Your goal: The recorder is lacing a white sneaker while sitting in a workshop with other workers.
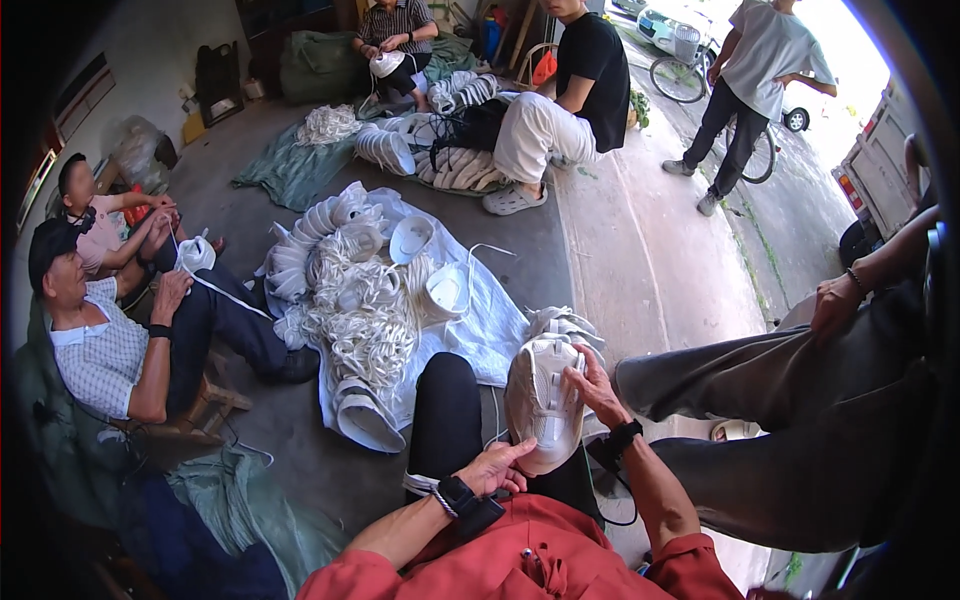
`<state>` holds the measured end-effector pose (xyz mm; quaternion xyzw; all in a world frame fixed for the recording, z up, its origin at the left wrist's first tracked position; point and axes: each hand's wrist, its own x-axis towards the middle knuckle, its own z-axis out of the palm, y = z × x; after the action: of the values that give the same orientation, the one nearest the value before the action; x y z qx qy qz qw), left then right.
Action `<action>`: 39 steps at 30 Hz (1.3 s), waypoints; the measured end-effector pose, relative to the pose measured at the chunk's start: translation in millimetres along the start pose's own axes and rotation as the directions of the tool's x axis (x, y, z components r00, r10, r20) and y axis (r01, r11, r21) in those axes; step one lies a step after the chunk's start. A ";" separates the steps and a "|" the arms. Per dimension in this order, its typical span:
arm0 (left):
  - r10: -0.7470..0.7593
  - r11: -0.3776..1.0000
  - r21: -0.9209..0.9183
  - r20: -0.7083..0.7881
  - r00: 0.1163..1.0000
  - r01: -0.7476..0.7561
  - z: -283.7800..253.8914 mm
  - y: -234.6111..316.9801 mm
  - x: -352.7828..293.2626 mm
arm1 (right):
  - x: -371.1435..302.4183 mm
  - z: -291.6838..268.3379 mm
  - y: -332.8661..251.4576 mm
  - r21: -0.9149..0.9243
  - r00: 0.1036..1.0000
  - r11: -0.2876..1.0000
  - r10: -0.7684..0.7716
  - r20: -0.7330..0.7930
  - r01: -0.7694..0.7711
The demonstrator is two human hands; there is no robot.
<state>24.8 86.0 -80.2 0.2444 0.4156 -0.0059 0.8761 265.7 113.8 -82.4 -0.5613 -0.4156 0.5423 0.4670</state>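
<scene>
A white sneaker upper [545, 400] rests over my lap, its rounded toe pointing toward me. My left hand [497, 468] grips it at the toe, thumb on top and fingers underneath. Along its right side my right hand [598, 392] holds the edge, with the thumb near the lacing loops. A thin white lace [496, 408] hangs beside the upper, next to my left thigh. Just beyond the upper lie more white uppers [568, 324], partly hidden behind it.
A white sheet [485, 335] on the floor bears a heap of white laces [365, 335] and stacked uppers [300, 250]. Two seated people are at the left; others sit at the back. Someone's grey-trousered leg [740, 370] is close on my right. Green sacking [235, 490] lies at lower left.
</scene>
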 end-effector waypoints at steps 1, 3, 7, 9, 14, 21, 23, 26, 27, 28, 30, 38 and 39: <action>0.000 1.000 -0.003 -0.004 1.000 0.000 1.2 -1.5 -1.6 | -0.1 11.0 -4.2 -0.060 0.998 0.998 0.002 -0.066 -0.006; -0.061 0.998 0.031 0.019 0.998 0.060 11.0 -2.1 -1.2 | 6.3 6.5 16.9 -0.255 0.978 0.964 -0.114 -0.173 0.067; -0.105 0.990 0.087 -0.026 0.994 0.107 6.9 -9.1 -14.5 | 10.5 27.2 0.3 -0.510 0.936 0.812 -0.349 -0.038 0.283; -0.084 0.983 0.159 -0.061 0.995 0.092 4.7 -5.9 -25.3 | 9.6 35.7 -1.9 -0.557 0.937 0.784 -0.349 -0.027 0.276; 0.333 0.797 0.595 -0.300 0.894 -0.097 20.6 11.5 -37.9 | 4.6 43.5 -3.5 -0.540 0.940 0.806 -0.334 -0.075 0.243; 0.740 0.652 0.380 -0.507 0.442 -0.656 -26.6 28.0 -39.1 | 8.6 47.5 2.2 -0.378 0.944 0.887 -0.318 -0.087 0.264; 0.671 0.648 0.206 -0.609 0.423 -0.733 -47.8 33.2 -46.1 | 9.4 42.4 7.1 -0.277 0.963 0.938 -0.245 -0.108 0.208; 0.502 0.680 0.056 -0.763 0.408 -0.731 -110.4 17.0 -56.8 | 12.1 38.3 11.1 -0.284 0.966 0.938 -0.236 -0.103 0.199; 0.444 0.664 -0.067 -0.766 0.465 -0.744 -128.2 11.6 -63.3 | 11.0 38.1 6.6 -0.284 0.972 0.944 -0.205 -0.110 0.167; 0.386 0.637 -0.185 -0.764 0.517 -0.749 -147.6 3.4 -73.6 | 11.7 39.6 7.0 -0.250 0.978 0.956 -0.183 -0.104 0.152; 0.343 0.560 -0.328 -0.744 0.573 -0.761 -197.3 -26.5 -80.2 | 14.1 37.1 12.4 -0.197 0.984 0.973 -0.143 -0.105 0.120; 0.196 0.381 -0.505 -0.775 0.601 -0.775 -244.9 -37.0 -83.5 | 10.0 38.1 -0.9 -0.141 0.992 0.987 -0.095 -0.086 0.082; 0.223 0.399 -0.487 -0.771 0.597 -0.777 -246.0 -36.0 -81.1 | 7.1 40.3 -5.9 -0.146 0.992 0.986 -0.092 -0.085 0.079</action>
<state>-214.4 145.2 -167.8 -0.0633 0.5200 0.5385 0.6600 226.3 124.9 -77.2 -0.5990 -0.4553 0.4645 0.4671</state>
